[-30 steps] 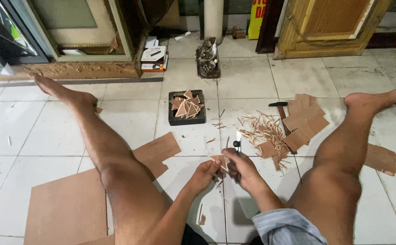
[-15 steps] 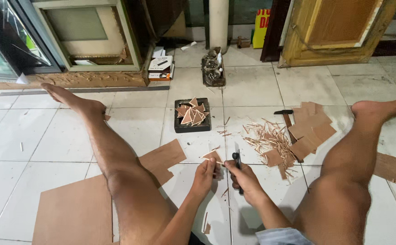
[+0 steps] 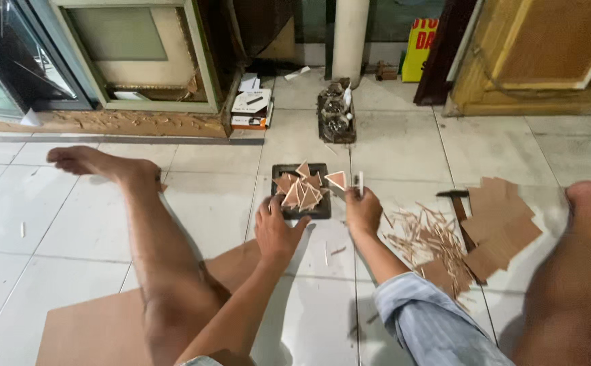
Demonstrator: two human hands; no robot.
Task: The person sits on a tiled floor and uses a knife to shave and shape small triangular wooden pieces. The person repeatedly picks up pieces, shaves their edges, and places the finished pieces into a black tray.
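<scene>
The person sits on the white tiled floor [image 3: 51,237] with bare legs spread wide, and both hands are out in front at the small dark square tray [image 3: 301,210]. The left hand [image 3: 276,230] lies palm down at the tray's near left corner, fingers spread and loose, gripping nothing. The right hand [image 3: 363,209] is just right of the tray, fingers closed around a small cutter [image 3: 360,181] whose pale tip pokes up above the knuckles; a cardboard triangle [image 3: 336,179] sits right beside that tip at the tray's far right corner, though whether the fingers pinch it too is hard to tell. Inside the tray, a heap of cardboard triangles [image 3: 300,190] stands piled on edge and overlapping.

To the right, a scatter of thin cardboard strips [image 3: 431,234] fans over the tiles, and beyond it a stack of brown cardboard pieces [image 3: 502,224] with a hammer [image 3: 452,195] lying at its far left edge. A big cardboard sheet [image 3: 99,325] runs under the left leg on the near left. Further off, a cluttered dark container [image 3: 336,115] stands by a pale pillar [image 3: 349,37], a small stack of boxes [image 3: 250,108] to its left, and a long metal ruler [image 3: 129,140] lies along the far wall's base.
</scene>
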